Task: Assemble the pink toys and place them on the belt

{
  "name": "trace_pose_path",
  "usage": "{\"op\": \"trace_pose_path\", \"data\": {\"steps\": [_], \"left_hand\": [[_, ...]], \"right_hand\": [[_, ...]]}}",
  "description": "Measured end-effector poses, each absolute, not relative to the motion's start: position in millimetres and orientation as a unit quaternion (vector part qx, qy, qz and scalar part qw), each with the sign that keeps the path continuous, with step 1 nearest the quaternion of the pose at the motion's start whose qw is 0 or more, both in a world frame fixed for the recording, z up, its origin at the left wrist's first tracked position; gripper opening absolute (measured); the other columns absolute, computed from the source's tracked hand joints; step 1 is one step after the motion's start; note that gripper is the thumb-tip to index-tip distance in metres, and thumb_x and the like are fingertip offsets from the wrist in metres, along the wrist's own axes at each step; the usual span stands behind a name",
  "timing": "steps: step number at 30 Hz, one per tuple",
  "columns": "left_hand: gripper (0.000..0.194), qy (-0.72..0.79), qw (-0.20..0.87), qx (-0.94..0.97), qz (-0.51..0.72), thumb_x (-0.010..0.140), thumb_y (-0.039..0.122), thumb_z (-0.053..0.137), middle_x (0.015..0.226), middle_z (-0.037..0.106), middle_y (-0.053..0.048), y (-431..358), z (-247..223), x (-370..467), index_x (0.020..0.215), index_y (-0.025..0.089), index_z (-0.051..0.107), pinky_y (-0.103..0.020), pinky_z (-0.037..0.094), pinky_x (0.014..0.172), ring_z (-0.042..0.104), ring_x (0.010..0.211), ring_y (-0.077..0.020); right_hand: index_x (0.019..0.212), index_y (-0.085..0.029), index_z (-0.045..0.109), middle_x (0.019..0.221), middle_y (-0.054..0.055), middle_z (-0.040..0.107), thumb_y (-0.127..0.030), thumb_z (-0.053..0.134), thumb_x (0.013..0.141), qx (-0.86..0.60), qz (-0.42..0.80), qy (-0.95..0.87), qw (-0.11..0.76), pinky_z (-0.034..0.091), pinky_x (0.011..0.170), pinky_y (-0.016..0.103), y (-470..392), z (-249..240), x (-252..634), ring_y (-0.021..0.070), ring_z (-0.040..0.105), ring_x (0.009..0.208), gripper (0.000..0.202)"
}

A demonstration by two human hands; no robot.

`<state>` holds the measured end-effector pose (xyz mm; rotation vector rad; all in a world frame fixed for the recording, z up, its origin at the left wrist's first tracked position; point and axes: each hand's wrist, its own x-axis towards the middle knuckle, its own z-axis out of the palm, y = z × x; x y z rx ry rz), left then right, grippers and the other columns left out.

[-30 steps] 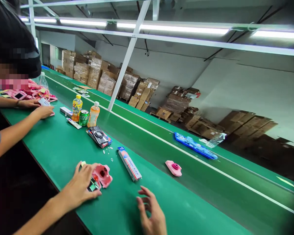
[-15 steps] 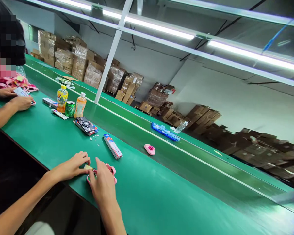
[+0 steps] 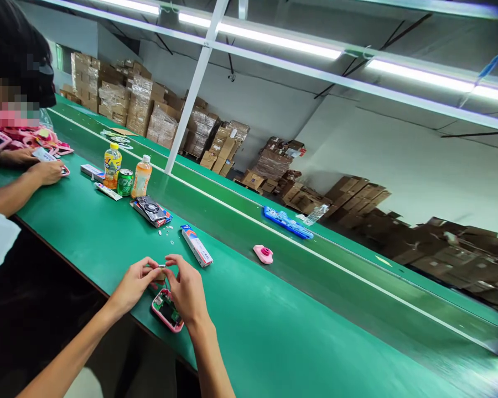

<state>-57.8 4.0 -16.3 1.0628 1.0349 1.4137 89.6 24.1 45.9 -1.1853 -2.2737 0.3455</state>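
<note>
Both hands are lifting off the pink toy shell [image 3: 167,310], left hand [image 3: 135,283] and right hand [image 3: 188,287] pinching a tiny part [image 3: 161,266] together; a loosening grip could be dropping it onto the table [image 3: 87,237].

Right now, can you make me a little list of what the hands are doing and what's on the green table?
left hand: fingers pinch a tiny part with the other hand
right hand: fingers meet the same tiny part
below the hands: pink toy shell, open, circuit board showing
on the belt: pink toy, blue toy
nearby: boxed tube, two juice bottles, green can
co-worker's hand: on pink parts
</note>
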Motion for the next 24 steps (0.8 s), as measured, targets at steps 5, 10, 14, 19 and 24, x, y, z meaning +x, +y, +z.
{"op": "trace_pose_path", "data": {"steps": [5,10,14,19,24], "left_hand": [[0.047,0.422,0.515,0.436,0.605,0.069,0.053,0.085,0.081,0.07,-0.003,-1,-14,-54,0.09,0.017,0.062,-0.024,0.049,0.063,0.066,0.073,-0.0158],[0.048,0.44,0.499,0.427,0.613,0.07,0.053,0.085,0.083,0.069,-0.003,-4,-18,-51,0.09,0.016,0.063,-0.025,0.052,0.068,0.065,0.076,-0.0156],[0.047,0.448,0.509,0.411,0.609,0.068,0.051,0.086,0.078,0.067,0.0,0,-19,-51,0.088,0.017,0.061,-0.024,0.05,0.063,0.063,0.071,-0.0144],[0.048,0.43,0.559,0.391,0.592,0.065,0.048,0.085,0.087,0.072,-0.005,4,-7,-63,0.095,0.014,0.069,-0.026,0.052,0.067,0.065,0.078,-0.0172],[0.054,0.422,0.585,0.364,0.589,0.069,0.049,0.083,0.076,0.07,-0.001,0,1,-72,0.107,0.012,0.074,-0.023,0.048,0.067,0.057,0.066,-0.0105]], "right_hand": [[0.098,-0.021,0.069,0.1,0.002,0.072,-0.014,0.057,0.097,-0.424,0.082,-0.878,0.205,0.05,0.078,0.026,32,49,89,0.0175,0.069,0.09,0.014],[0.101,-0.022,0.064,0.107,0.002,0.067,-0.018,0.056,0.098,-0.421,0.046,-0.893,0.153,0.046,0.065,0.025,36,55,87,0.0155,0.067,0.081,0.009],[0.102,-0.021,0.06,0.109,0.003,0.063,-0.01,0.054,0.094,-0.388,0.023,-0.915,0.107,0.04,0.055,0.026,36,53,86,0.0144,0.062,0.073,0.014],[0.101,-0.019,0.057,0.112,0.007,0.063,0.001,0.045,0.091,-0.326,0.009,-0.94,0.096,0.051,0.072,0.028,32,39,92,0.0194,0.06,0.097,0.026],[0.107,-0.016,0.057,0.132,0.012,0.061,-0.003,0.045,0.096,-0.275,-0.002,-0.952,0.131,0.051,0.1,0.039,24,43,92,0.0244,0.052,0.121,0.022]]}}
